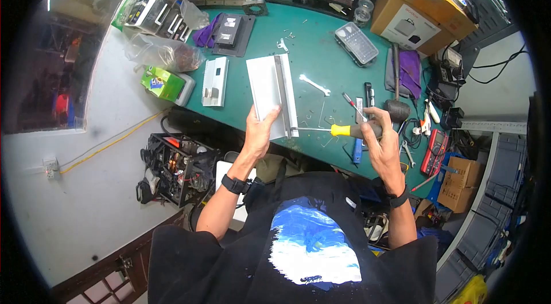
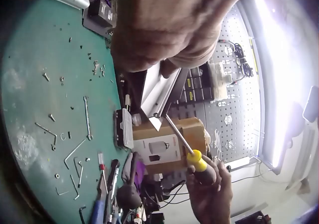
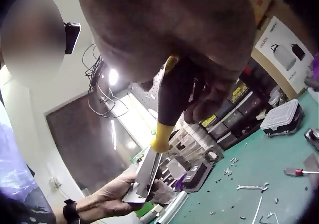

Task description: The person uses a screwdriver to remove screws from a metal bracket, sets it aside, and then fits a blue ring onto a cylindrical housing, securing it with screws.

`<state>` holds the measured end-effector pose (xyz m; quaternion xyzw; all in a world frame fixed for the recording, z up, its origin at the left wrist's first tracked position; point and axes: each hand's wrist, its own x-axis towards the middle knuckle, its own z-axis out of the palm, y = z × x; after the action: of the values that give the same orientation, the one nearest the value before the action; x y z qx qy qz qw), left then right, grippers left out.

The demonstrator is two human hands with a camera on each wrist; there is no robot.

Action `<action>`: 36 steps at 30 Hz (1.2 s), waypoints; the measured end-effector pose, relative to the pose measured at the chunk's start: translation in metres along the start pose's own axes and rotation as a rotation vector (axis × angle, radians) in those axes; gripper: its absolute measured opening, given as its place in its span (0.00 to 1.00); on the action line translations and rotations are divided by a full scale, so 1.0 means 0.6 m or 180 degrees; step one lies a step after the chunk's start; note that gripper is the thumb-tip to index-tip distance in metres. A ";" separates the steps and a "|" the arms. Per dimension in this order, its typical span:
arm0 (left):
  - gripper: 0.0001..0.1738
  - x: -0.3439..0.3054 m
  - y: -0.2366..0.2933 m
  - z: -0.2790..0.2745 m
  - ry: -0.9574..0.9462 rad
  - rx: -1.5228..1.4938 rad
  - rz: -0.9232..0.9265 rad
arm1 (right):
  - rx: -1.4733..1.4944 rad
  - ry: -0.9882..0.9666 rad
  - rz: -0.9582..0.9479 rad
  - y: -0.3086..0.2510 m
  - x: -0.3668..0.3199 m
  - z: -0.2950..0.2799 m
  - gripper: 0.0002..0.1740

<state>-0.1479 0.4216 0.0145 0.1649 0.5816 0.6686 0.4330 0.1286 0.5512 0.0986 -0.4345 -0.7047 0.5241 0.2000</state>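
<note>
My left hand grips a white metal panel by its near end, thumb on top, holding it over the front of the bench. A dark grey strip runs lengthwise along the panel. In my right hand is a screwdriver with a yellow and black handle, fingers curled round the grip. Its shaft points left, with the tip right at the panel's near end. A screw-like fitting shows at that end in the left wrist view. The right wrist view has the screwdriver's yellow collar overlapping the panel.
On the green bench lie a wrench, several hex keys, loose screws, a rubber mallet and a clear-lidded box. A second silver metal part lies left. Drawers and a cardboard box line the back.
</note>
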 end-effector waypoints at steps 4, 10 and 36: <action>0.24 -0.005 0.000 -0.002 -0.0007 0.0086 -0.0029 | 0.0200 0.0498 -0.0962 0.019 0.001 0.024 0.24; 0.24 -0.003 0.001 -0.001 0.0038 0.0094 0.0025 | -0.0029 0.0303 -0.0254 0.008 0.001 0.024 0.25; 0.27 -0.005 -0.003 -0.001 0.0026 0.0399 -0.0154 | 0.0521 -0.0116 0.0237 0.046 0.002 0.016 0.20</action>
<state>-0.1462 0.4186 0.0137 0.1748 0.6279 0.6209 0.4355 0.1319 0.5491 0.0695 -0.4329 -0.6464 0.5948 0.2024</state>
